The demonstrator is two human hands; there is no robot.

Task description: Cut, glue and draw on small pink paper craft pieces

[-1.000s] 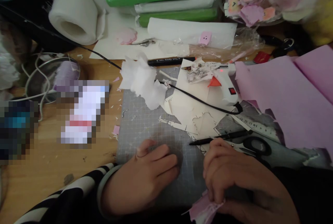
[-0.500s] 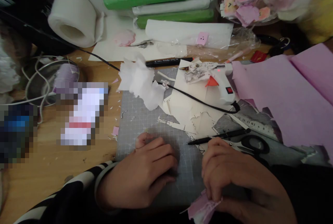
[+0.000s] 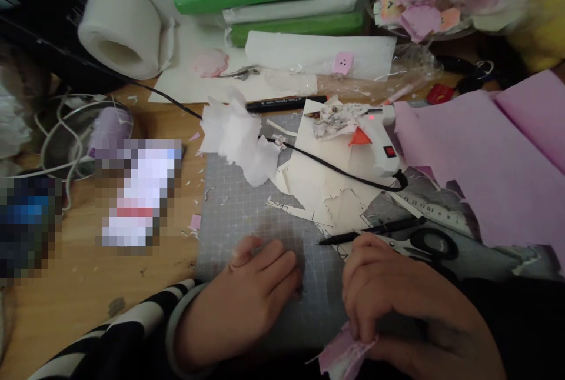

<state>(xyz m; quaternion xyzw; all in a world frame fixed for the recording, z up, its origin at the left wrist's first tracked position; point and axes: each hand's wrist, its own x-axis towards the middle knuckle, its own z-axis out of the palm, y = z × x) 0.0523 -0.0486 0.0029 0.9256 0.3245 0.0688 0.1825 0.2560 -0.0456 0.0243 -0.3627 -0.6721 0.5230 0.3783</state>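
Note:
My right hand (image 3: 397, 292) pinches a small pink felt-like piece (image 3: 342, 353) between thumb and fingers at the bottom edge; white, fluffy-looking material shows inside it, and a thin strand sticks out on its left. Over the grey cutting mat (image 3: 238, 203), my left hand (image 3: 256, 292) is closed, back upward, fingers curled under; whatever it may hold is hidden. Just beyond the right hand lie a black pen (image 3: 371, 231) and black-handled scissors (image 3: 435, 243), partly covered by that hand.
A white glue gun (image 3: 384, 147) rests on cut paper (image 3: 313, 162), its black cord crossing the mat. White stuffing (image 3: 236, 139) lies left of it. Pink sheets (image 3: 489, 162) cover the right side; a blurred-out phone (image 3: 141, 192) and a toilet roll (image 3: 121, 27) stand left.
My left hand has shifted slightly down and right, and its thumb has tucked in under the fingers. The right hand keeps the pink piece in the same spot.

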